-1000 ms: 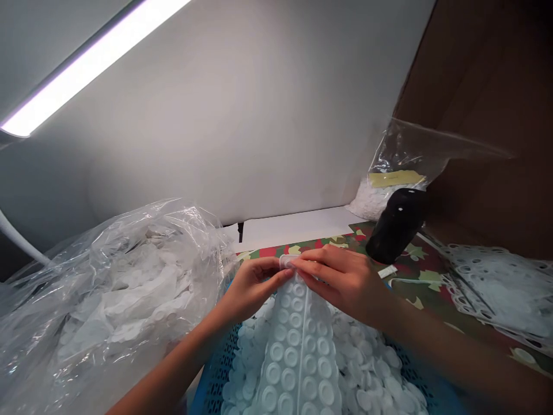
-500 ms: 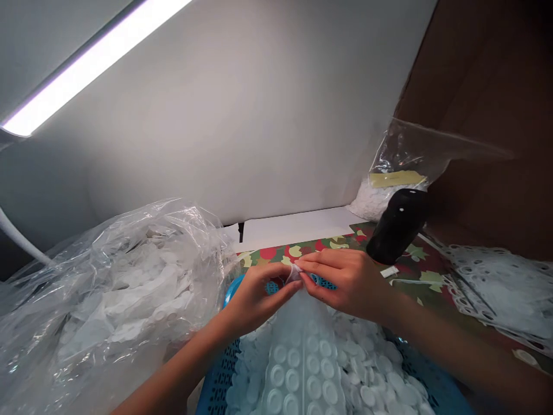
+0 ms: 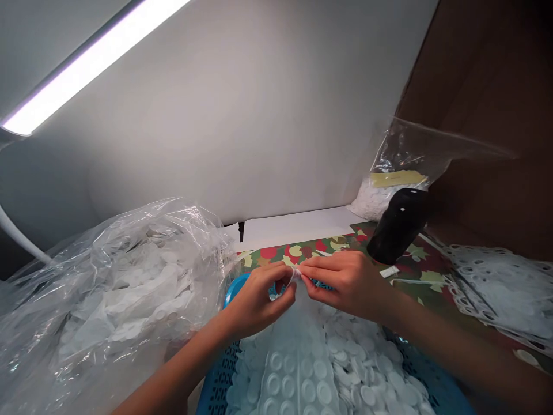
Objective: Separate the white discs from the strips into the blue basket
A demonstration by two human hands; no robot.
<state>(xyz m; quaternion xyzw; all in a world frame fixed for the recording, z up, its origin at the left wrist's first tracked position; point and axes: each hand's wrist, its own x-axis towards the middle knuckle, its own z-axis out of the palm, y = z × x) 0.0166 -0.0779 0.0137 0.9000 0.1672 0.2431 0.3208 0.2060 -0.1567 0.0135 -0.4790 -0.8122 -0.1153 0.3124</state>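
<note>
A: What is the biggest thing there?

B: A plain pale wall [image 3: 259, 127]. It fills the back. A dark brown board [image 3: 492, 86] stands on the right, deep in shadow.

A: And the desk [image 3: 280, 252]?

B: Its top has blotches of green, red, brown and cream.

A: What comes next in size?

B: A big crinkly bag [image 3: 142, 276] with white bits in it, on the left. Then a blue basket [image 3: 216, 374] with holes in its sides, in front. It has a heap of white discs [image 3: 384, 380] in it.

A: Where is the light from?

B: A long bright lamp [image 3: 95, 63] slants across the top left corner.

A: And the smaller things?

B: Lacy white pieces [image 3: 510, 288] lie on the right. A clear strip [image 3: 298, 374] with rows of rounds lies over the discs, and its top end goes up to the hands. White paper [image 3: 298, 225] lies by the wall. Near the board are a little bag [image 3: 371, 199] and a slanting black can [image 3: 397, 227].

A: What about the hands?

B: The right hand [image 3: 345, 282] pinches a tiny white piece [image 3: 297, 273] at the strip's top end. The left hand [image 3: 259, 300] curls just beside it, with a gap inside its thumb and finger. I can't tell if it grips anything.
</note>
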